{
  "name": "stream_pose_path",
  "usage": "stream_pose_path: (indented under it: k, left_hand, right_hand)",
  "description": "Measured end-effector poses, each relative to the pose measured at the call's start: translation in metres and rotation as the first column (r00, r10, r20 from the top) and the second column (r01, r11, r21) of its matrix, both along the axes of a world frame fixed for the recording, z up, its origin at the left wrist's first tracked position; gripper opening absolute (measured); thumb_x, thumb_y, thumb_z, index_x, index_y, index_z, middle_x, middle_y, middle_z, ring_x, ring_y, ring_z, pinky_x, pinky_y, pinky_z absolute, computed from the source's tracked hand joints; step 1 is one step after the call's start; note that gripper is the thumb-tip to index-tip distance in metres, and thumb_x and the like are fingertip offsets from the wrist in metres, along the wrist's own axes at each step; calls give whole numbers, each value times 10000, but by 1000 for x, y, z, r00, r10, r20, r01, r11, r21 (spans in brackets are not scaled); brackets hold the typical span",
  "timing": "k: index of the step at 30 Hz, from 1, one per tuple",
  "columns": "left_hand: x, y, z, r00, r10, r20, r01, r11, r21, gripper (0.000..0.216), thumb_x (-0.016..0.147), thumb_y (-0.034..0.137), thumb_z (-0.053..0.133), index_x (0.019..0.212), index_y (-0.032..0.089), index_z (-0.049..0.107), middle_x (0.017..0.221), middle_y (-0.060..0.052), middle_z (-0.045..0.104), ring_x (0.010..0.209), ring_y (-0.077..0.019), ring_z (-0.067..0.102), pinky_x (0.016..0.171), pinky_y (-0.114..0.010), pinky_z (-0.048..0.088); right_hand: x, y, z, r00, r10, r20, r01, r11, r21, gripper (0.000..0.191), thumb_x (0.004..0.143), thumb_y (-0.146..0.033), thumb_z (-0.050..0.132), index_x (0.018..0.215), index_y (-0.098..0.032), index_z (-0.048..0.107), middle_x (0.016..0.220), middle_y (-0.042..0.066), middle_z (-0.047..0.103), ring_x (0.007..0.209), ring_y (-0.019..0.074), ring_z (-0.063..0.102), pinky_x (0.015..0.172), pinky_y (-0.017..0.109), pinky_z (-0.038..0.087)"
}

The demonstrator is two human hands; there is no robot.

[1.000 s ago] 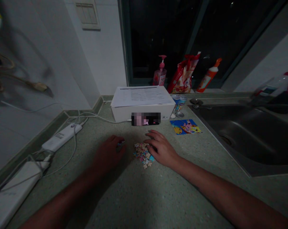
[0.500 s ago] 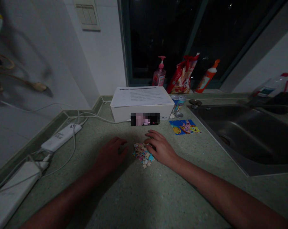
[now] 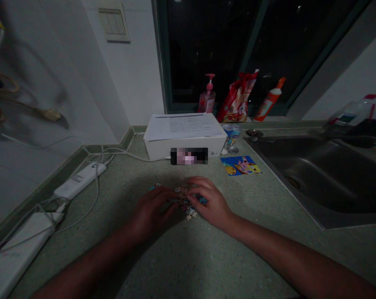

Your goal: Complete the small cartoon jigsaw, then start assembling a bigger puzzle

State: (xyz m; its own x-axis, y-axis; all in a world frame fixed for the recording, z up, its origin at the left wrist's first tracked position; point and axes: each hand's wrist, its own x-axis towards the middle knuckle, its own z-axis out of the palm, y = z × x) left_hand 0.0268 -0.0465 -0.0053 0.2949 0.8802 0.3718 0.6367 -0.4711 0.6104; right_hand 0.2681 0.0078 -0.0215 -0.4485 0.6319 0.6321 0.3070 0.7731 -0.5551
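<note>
A small heap of jigsaw puzzle pieces (image 3: 189, 214) lies on the counter between my hands. From the left, my left hand (image 3: 153, 207) reaches over the heap's edge, thumb apart from the fingers. My right hand (image 3: 211, 201) curves over the heap's right side, fingertips among the pieces and a gap between thumb and fingers. Neither hand visibly grips a piece, and both hide part of the heap. A few loose pieces (image 3: 157, 185) show just beyond my left hand's knuckles. To the right lies a colourful cartoon picture card (image 3: 241, 165).
Behind the heap, a phone (image 3: 189, 156) with a blurred screen leans on a white box (image 3: 157, 145) topped with papers. Small tins (image 3: 233, 150) stand beside it. White power strips (image 3: 80, 179) with cables run along the left. A steel sink (image 3: 331, 178) is at right.
My left hand has moved right, onto the heap. My right hand's fingers have curled in over it. Some pieces now show behind my left hand.
</note>
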Motion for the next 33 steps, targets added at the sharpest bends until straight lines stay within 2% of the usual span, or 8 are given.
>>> stream_pose_path:
  k: [7,12,20,23,27,33]
  left_hand:
    - [7,-4,1,999,-42,20,44,993,-108,258,1008,322,647,1249,316,736,1196,-100,791,1102,-296,745,963,-500,626]
    - [6,-2,1,994,-108,3,108,993,48,187,1039,323,658,1196,297,755,1116,-83,806,1018,-264,766,909,-449,633]
    - [4,1,-7,994,-109,-5,108,977,183,148,1018,263,694,1147,266,768,1065,-78,805,964,-244,765,845,-418,631]
    - [2,4,-7,999,-35,26,31,990,135,129,1004,319,699,1083,270,789,1044,-86,796,966,-264,756,873,-460,637]
    - [-3,9,-4,988,121,98,-124,992,21,122,955,366,731,1014,288,803,1085,-85,780,1017,-280,742,940,-502,637]
    - [-10,14,-1,968,219,125,-218,976,-19,80,905,285,771,973,266,811,1188,-73,769,1131,-281,731,1033,-502,612]
  right_hand:
    - [-6,-9,-5,994,60,-97,-79,977,-200,68,1019,-248,693,1022,-271,757,1231,89,781,1224,258,715,1040,476,598]
    - [-6,-6,-12,993,67,-99,-90,964,-251,61,1005,-250,715,1023,-273,769,1251,84,786,1285,265,698,1102,508,571]
    - [-6,-6,-12,993,82,-83,-102,960,-262,55,999,-252,728,1024,-277,771,1276,87,788,1342,279,674,1136,539,554]
    - [-5,-3,-12,994,57,-93,-77,972,-221,134,1022,-274,695,1141,-286,756,1311,93,771,1368,282,653,1151,557,539]
    - [6,9,-16,996,-54,-76,42,989,-141,195,1048,-271,631,1213,-298,732,1298,87,768,1378,288,633,1173,595,510]
    - [39,36,-29,969,-186,164,197,979,-53,233,1010,-290,652,1208,-243,764,1301,134,751,1397,353,596,1177,673,480]
